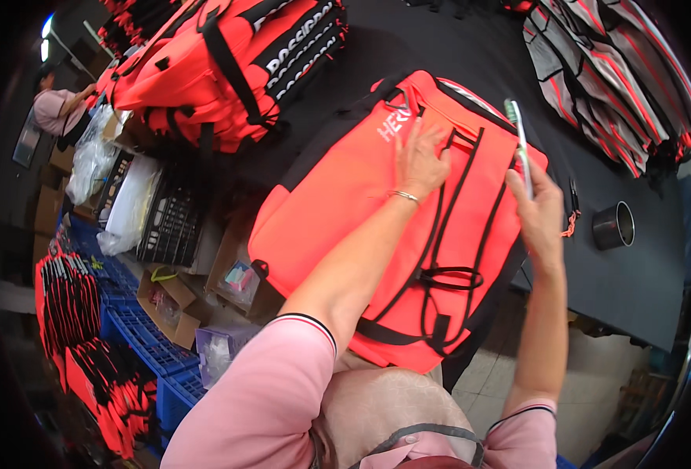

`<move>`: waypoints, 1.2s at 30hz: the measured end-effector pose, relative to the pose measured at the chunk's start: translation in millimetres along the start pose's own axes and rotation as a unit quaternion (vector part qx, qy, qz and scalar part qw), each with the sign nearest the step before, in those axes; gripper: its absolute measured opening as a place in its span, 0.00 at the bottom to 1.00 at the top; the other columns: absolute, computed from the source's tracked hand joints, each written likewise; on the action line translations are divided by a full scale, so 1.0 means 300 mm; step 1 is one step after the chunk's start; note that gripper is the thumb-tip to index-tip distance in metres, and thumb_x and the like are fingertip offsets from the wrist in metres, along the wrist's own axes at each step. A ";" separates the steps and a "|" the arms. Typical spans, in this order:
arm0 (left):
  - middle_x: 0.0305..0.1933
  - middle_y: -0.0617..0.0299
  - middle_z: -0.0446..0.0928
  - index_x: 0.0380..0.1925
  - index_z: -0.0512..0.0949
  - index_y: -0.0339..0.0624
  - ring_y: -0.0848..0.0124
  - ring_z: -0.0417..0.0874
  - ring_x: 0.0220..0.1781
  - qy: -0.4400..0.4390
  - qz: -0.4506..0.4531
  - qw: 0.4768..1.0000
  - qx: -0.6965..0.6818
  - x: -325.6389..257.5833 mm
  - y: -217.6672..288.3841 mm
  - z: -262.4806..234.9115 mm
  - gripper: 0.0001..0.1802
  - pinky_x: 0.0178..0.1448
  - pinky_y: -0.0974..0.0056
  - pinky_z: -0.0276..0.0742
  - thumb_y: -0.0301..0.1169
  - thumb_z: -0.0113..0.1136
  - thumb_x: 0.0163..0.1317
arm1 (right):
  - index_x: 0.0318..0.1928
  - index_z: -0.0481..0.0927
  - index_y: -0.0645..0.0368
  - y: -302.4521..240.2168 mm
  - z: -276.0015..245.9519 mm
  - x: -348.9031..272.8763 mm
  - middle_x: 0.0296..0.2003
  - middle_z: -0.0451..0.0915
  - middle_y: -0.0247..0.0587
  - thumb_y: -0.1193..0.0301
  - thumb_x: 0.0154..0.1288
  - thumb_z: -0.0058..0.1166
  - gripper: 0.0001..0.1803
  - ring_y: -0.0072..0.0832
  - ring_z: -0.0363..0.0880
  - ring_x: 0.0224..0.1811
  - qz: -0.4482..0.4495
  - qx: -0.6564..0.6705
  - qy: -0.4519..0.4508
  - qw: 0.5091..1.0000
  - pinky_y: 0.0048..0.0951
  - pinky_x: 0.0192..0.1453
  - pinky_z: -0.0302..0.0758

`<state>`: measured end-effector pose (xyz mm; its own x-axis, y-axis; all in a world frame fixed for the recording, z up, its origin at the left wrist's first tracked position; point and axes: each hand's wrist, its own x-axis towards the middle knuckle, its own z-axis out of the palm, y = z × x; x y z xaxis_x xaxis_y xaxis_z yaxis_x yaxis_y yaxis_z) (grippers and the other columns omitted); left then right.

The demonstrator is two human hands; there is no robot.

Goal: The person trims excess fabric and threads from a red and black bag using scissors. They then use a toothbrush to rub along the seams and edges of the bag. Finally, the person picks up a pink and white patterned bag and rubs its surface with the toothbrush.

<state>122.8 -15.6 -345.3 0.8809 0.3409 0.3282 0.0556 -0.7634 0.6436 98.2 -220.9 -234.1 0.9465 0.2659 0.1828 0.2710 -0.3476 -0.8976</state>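
Fingers (431, 144) of the left hand (419, 164) lie spread and flat on the upper part of the orange backpack (337, 203), pressing on the fabric and gripping nothing; a thin bangle (404, 195) circles that wrist. Just to the right, the right hand (539, 211) is closed around the lower end of a slim white and green tool (520, 144), which stands nearly upright above the bag's right side.

Nearest of all, pink sleeves (259, 399) with dark cuffs come in from the lower edge. The backpack lies flat on the black table (642, 289), its lower end hanging over the near edge toward the person; black straps (447, 273) run down its face and meet in a loop near the bottom.

On the table toward its right edge stands a small dark metal cup (613, 227), well apart from the bag. Farther off, at the far left corner, is a heap of orange backpacks (220, 62) with black straps, and at the far right corner a stack of grey, red-trimmed pieces (611, 70).

Below the table's left side are cardboard boxes (173, 301), blue crates (146, 344) and clear plastic bags (95, 156). Another person in a pink top (56, 109) stands at the far left.
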 end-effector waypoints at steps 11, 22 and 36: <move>0.48 0.44 0.85 0.54 0.82 0.35 0.52 0.86 0.53 -0.111 -0.085 0.990 0.028 0.149 -0.369 -0.546 0.26 0.59 0.58 0.78 0.45 0.61 0.65 | 0.57 0.80 0.68 0.118 0.196 -0.132 0.30 0.76 0.29 0.68 0.71 0.59 0.19 0.16 0.69 0.31 0.116 0.100 0.035 0.988 0.22 0.37 0.69; 0.24 0.61 0.81 0.33 0.83 0.33 0.69 0.76 0.25 -0.076 -0.045 0.989 -0.118 -0.150 -0.361 -0.562 0.20 0.33 0.62 0.72 0.41 0.55 0.74 | 0.58 0.70 0.59 -0.115 0.685 0.060 0.43 0.77 0.41 0.52 0.49 0.78 0.42 0.37 0.79 0.45 -0.013 -0.055 -0.028 0.998 0.41 0.47 0.75; 0.35 0.69 0.81 0.37 0.83 0.36 0.83 0.77 0.36 -0.079 -0.244 0.802 -0.539 -0.239 -0.501 -0.571 0.20 0.43 0.74 0.74 0.44 0.57 0.75 | 0.66 0.67 0.59 -0.028 0.802 -0.005 0.37 0.73 0.37 0.53 0.46 0.80 0.50 0.33 0.77 0.39 0.004 -0.082 -0.049 0.995 0.38 0.43 0.75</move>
<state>-29.3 168.6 -347.0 0.9312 0.3165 -0.1809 0.0473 0.3873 0.9207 52.4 -1.9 -323.2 0.9292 0.3464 0.1288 0.2961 -0.4893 -0.8203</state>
